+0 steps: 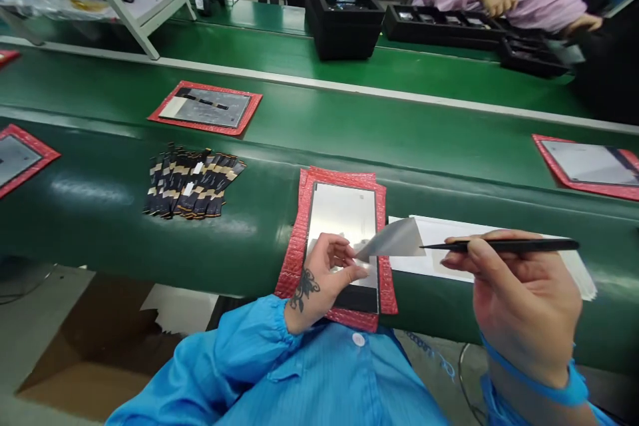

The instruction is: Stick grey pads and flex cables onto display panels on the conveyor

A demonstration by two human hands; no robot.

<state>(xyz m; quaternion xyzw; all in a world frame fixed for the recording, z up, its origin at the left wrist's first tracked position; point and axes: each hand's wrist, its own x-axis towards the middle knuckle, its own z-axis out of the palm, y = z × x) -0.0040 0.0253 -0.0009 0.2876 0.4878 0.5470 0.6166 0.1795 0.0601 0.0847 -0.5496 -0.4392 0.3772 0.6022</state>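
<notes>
1. Left hand [324,273] pinches one end of a thin, grey, flexible film [397,239], raised over the right edge of the shiny silver rectangular panel [344,210].
2. Right hand [524,286], right of the panel, grips slim black pointed tweezers [509,245], tip right at the film's free edge!
3. Under the panel: red bubble-textured sheets [294,263] on the green tabletop [269,153].
4. Left of the panel, a pile of flat black-and-gold strips [192,185]; to its right, white sheets [434,229].
</notes>
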